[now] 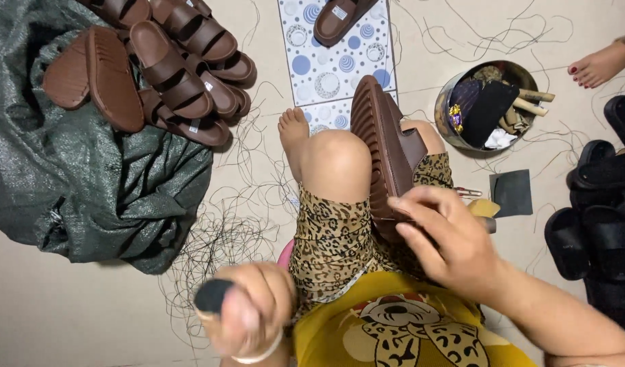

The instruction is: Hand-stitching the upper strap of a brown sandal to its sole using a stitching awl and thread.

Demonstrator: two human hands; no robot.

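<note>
Gripping a brown sandal [384,146] propped on the lap, the right hand [448,241] curls its fingers round the heel; the left hand [248,316] is fisted on a dark tool [212,296].

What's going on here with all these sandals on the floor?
A person sitting low on the floor props a brown sandal sole-up against their knee, the right hand gripping its heel end. The left hand is closed around a small dark tool. More brown sandals lie heaped on a green sack, black sandals sit to the right, and loose threads litter the floor.
</note>
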